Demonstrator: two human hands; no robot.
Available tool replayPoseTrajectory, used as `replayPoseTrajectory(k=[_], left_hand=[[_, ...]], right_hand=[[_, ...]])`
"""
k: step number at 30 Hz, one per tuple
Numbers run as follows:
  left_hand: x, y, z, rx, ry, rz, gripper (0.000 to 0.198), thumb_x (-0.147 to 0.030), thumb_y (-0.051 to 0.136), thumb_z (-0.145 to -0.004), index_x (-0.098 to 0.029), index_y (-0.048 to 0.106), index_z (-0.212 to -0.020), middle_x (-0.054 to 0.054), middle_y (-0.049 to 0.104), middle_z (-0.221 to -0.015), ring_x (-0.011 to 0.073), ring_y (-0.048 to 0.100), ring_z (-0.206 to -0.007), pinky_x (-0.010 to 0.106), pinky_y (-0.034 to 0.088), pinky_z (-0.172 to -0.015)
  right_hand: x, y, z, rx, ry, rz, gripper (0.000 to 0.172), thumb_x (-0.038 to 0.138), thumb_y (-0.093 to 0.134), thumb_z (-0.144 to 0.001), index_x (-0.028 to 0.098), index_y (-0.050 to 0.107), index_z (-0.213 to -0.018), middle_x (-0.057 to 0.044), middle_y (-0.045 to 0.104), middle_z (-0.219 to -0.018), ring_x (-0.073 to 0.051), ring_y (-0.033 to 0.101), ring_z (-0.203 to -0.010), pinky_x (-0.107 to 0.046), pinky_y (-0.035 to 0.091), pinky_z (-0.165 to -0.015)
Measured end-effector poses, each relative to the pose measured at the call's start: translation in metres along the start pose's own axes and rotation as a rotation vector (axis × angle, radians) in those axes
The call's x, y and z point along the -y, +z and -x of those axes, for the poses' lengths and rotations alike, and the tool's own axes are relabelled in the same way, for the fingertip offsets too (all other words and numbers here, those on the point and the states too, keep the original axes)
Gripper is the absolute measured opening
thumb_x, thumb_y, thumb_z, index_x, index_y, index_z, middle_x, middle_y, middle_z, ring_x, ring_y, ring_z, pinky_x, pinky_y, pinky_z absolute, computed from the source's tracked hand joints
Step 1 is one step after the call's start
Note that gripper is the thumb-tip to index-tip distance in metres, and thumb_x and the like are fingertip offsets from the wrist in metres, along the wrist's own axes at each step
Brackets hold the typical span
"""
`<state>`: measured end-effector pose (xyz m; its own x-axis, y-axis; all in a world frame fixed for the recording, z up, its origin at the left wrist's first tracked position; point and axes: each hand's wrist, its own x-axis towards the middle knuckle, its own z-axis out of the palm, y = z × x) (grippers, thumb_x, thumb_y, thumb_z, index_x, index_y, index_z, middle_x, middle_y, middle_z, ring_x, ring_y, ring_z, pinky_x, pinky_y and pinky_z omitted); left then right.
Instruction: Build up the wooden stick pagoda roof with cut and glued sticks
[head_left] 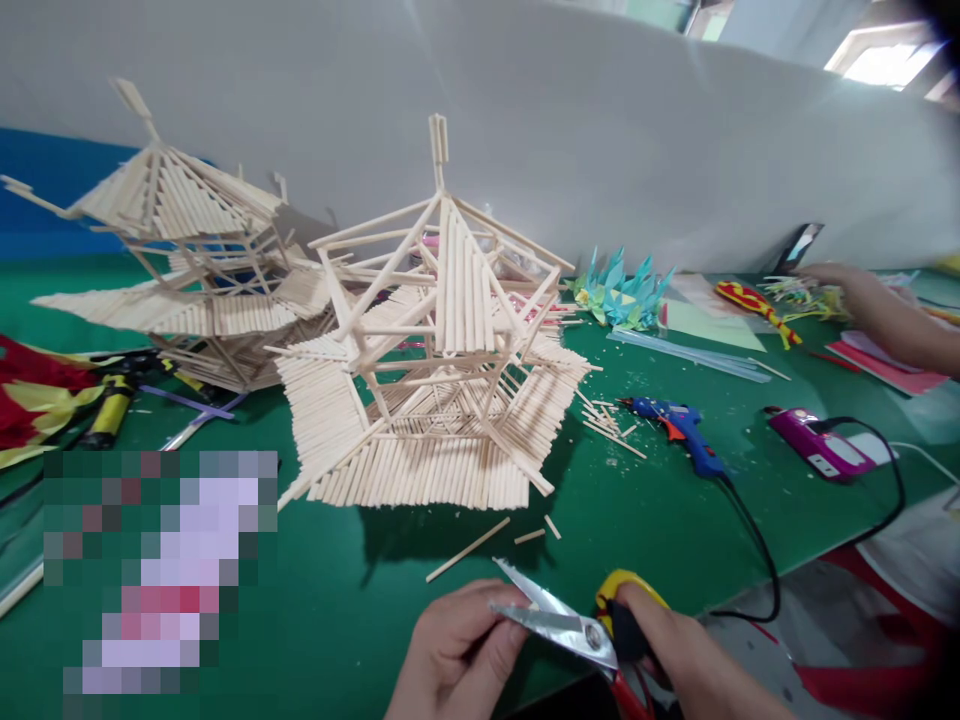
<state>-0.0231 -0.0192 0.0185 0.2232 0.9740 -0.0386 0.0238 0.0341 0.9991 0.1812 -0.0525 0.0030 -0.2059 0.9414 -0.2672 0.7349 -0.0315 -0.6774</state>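
My right hand (679, 650) grips the yellow and red handles of a pair of scissors (559, 620), whose blades stand apart and point left. My left hand (461, 650) is closed beside the blades and seems to pinch a small piece of stick at them; the piece is mostly hidden. Just beyond, loose wooden sticks (469, 549) lie on the green table (645, 520). Behind them stands a pavilion model of wooden sticks (431, 370), with a second, similar model (180, 260) at the back left.
A blue glue gun (679, 425) with a black cable and a purple device (817, 445) lie to the right. Teal paper cranes (622, 285) sit by the white wall. Another person's hand (862, 295) works among coloured paper at the far right. Red and yellow fabric (34, 395) lies left.
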Motion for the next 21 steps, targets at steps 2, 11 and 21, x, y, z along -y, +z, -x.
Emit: replayPoseTrajectory(k=[2, 11, 21], left_hand=[[0.002, -0.004, -0.001, 0.102, 0.03, -0.024, 0.016, -0.022, 0.053, -0.074, -0.024, 0.069, -0.07, 0.003, 0.061, -0.061, 0.0145, 0.053, -0.056, 0.021, 0.039, -0.054], [0.008, -0.015, -0.007, 0.196, -0.198, 0.129, 0.02, -0.038, 0.06, -0.069, -0.02, 0.068, -0.065, 0.0, 0.053, -0.052, 0.0102, 0.04, -0.05, 0.02, 0.031, -0.048], [0.008, -0.012, -0.013, 0.424, -0.451, 0.42, 0.032, -0.046, 0.061, -0.065, -0.015, 0.066, -0.059, -0.004, 0.035, -0.048, 0.0069, 0.023, -0.047, 0.021, 0.014, -0.046]], right_hand=[[0.0, 0.002, -0.001, 0.011, 0.018, 0.008, 0.022, 0.013, 0.047, -0.062, 0.023, 0.051, -0.082, -0.001, 0.065, -0.066, -0.016, 0.062, -0.057, -0.019, 0.039, -0.043], [0.012, -0.007, -0.006, 0.05, 0.048, 0.105, 0.035, 0.016, 0.055, -0.056, 0.021, 0.045, -0.09, -0.005, 0.065, -0.078, -0.02, 0.062, -0.068, -0.025, 0.045, -0.059], [0.018, -0.019, -0.001, 0.074, -0.023, 0.208, 0.039, 0.018, 0.055, -0.055, 0.019, 0.047, -0.093, -0.009, 0.065, -0.084, -0.024, 0.062, -0.072, -0.031, 0.046, -0.061]])
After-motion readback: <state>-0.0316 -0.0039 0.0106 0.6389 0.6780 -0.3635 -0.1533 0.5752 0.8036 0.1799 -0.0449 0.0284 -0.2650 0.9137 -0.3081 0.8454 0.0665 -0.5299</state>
